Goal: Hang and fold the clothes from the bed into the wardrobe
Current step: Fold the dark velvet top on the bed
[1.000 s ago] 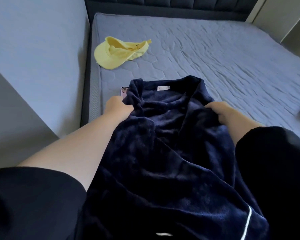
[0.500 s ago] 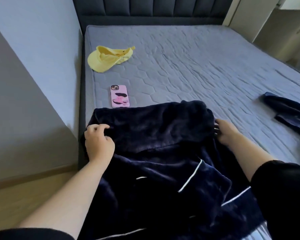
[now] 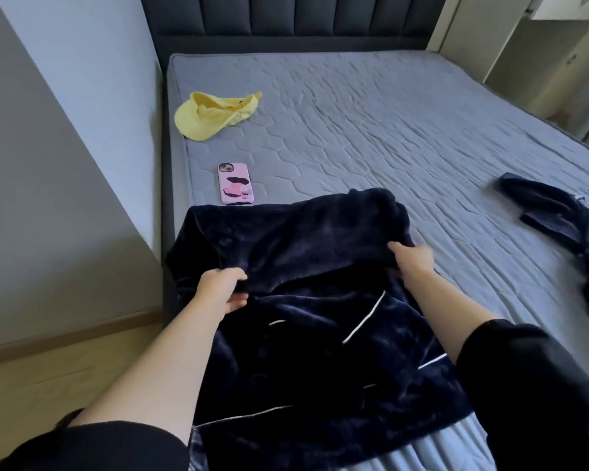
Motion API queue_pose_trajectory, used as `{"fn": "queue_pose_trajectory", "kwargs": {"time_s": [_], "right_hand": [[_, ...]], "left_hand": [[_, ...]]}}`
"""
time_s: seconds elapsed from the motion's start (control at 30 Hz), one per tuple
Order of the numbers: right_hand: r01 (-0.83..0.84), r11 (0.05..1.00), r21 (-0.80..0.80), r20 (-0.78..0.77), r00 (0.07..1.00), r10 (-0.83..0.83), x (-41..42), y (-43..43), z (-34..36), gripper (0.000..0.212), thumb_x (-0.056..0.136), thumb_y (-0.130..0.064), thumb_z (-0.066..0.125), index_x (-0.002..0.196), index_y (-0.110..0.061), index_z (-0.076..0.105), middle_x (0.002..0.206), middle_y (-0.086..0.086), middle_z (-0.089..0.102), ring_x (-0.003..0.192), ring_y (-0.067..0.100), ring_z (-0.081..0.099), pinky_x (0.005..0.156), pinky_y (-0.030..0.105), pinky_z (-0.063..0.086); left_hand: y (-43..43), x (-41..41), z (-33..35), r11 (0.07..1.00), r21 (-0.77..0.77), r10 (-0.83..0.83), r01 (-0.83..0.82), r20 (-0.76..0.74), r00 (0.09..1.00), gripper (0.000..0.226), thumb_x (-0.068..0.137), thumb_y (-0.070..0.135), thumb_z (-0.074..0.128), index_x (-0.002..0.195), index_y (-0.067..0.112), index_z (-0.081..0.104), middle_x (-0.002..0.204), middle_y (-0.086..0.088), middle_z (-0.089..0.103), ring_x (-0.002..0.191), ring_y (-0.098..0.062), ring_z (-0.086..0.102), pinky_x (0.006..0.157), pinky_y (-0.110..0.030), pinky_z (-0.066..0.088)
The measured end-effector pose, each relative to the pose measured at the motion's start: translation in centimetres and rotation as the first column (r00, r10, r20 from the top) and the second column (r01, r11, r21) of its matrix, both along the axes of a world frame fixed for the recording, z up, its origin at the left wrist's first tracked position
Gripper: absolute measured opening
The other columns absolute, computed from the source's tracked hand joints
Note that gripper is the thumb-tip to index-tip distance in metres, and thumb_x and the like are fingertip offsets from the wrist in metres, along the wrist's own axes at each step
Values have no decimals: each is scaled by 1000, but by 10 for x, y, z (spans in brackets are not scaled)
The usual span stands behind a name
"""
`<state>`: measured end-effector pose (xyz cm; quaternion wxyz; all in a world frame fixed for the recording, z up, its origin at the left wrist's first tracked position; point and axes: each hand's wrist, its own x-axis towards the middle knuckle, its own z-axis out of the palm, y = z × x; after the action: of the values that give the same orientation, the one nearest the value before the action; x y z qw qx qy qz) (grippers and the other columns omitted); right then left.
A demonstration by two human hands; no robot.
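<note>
A dark navy plush top with white piping [image 3: 303,253] lies on the near left part of the bed [image 3: 405,130], its upper part folded down over the lower part. My left hand [image 3: 223,288] grips the folded edge on the left, thumb under the cloth. My right hand [image 3: 413,260] grips the same fold at its right end. A second navy garment [image 3: 558,215] lies crumpled at the bed's right side. A yellow cap [image 3: 211,113] rests near the bed's far left corner.
A phone in a pink case [image 3: 236,183] lies just beyond the folded top. A grey wall [image 3: 65,147] runs close along the bed's left side, with wooden floor [image 3: 65,368] below. A pale wardrobe [image 3: 541,45] stands at the far right.
The top's collar half has been folded down toward me, uncovering the phone. Both hands slid back along the cloth and now hold the fold's edge.
</note>
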<state>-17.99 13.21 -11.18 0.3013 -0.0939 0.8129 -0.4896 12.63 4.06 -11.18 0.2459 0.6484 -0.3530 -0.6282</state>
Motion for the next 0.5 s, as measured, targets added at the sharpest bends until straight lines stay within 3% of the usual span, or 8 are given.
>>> {"fn": "queue_pose_trajectory", "kwargs": {"time_s": [0.07,0.1,0.17,0.23,0.27,0.33,0.4,0.5], "right_hand": [[-45,986,162,-303,948,93,7,7,-5,55,83,-16,61,133,0,43,121,19,55,112,32,53,102,49,43],[-67,985,156,-437,890,130,11,9,-4,64,84,-13,58,141,-3,33,137,17,45,127,32,42,108,47,36],[-140,980,140,-700,686,198,19,7,3,66,86,-11,53,146,-8,25,149,14,30,138,31,24,115,45,24],[-282,935,213,-830,452,326,31,-4,10,59,90,-15,49,146,-12,29,154,12,24,142,31,18,117,45,17],[-353,890,288,-844,346,410,37,-12,11,57,93,-19,48,146,-14,30,157,11,21,144,30,15,118,46,14],[-461,767,447,-799,180,574,47,-30,6,55,96,-30,43,148,-19,29,160,6,14,147,26,8,118,47,7],[-478,639,603,-701,63,710,47,-48,-6,56,99,-40,33,151,-24,22,161,2,8,148,22,2,117,48,2],[-395,512,763,-495,152,855,23,-59,-30,58,100,-49,21,153,-27,10,161,-2,2,148,16,-3,117,48,-2]], "left_hand": [[8,-4,-5,963,-248,7,104,409,913,46,79,17,67,120,9,47,107,-10,60,80,-26,60,60,-30,47],[9,-7,-5,873,-451,100,188,542,835,55,77,16,68,126,11,44,116,-11,58,96,-30,58,71,-35,47],[4,-18,2,506,-731,235,458,628,742,63,74,10,68,132,9,44,127,-13,53,116,-34,49,91,-46,43],[-6,-36,9,188,-694,217,695,719,660,62,77,11,63,136,10,44,137,-11,47,129,-33,40,102,-50,38],[-10,-45,10,117,-600,179,791,796,578,61,83,15,59,140,13,40,145,-10,41,136,-32,32,107,-52,32],[-16,-56,2,129,-378,71,917,926,372,58,96,30,43,150,20,24,157,-5,22,146,-29,10,113,-54,18],[-23,-50,-22,256,-221,-63,941,968,245,58,100,43,26,153,25,8,161,-2,5,147,-27,-3,116,-51,7],[-33,-25,-55,433,-92,-189,897,963,190,62,99,53,13,153,27,-3,161,4,-6,147,-19,-10,119,-46,0]]}}
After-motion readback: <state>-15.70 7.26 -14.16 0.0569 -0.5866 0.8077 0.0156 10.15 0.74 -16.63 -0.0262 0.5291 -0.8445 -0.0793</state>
